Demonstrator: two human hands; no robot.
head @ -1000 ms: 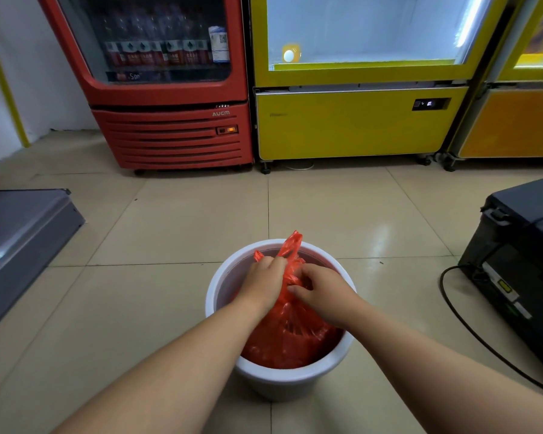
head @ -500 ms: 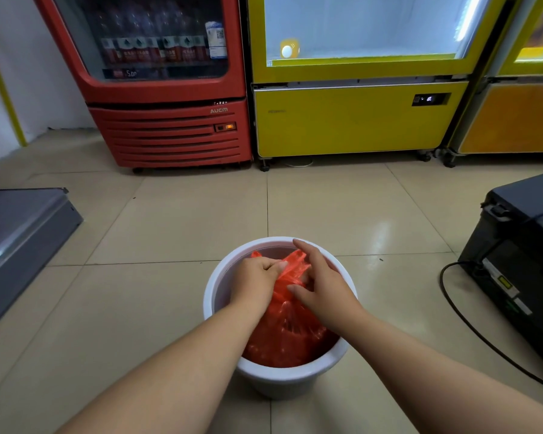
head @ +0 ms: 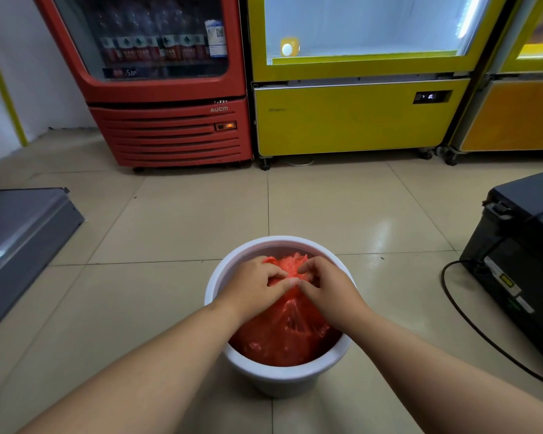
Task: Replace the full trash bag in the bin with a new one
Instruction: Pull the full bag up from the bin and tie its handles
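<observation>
The right hand (head: 326, 289) has curled in to meet the left hand (head: 254, 285), both now pinching the gathered neck of the red trash bag (head: 282, 336), its bulk below the grip inside the bin (head: 282, 380): tying off, seemingly, then a straight upward lift.

The bare left forearm (head: 157, 364) and bare right forearm (head: 427, 361) reach forward and downward, converging at the centre. The left hand (head: 254, 288) and right hand (head: 328, 291), knuckles up and fingertips nearly meeting, curl their fingers around the gathered neck of the translucent red plastic trash bag (head: 282, 335).
</observation>
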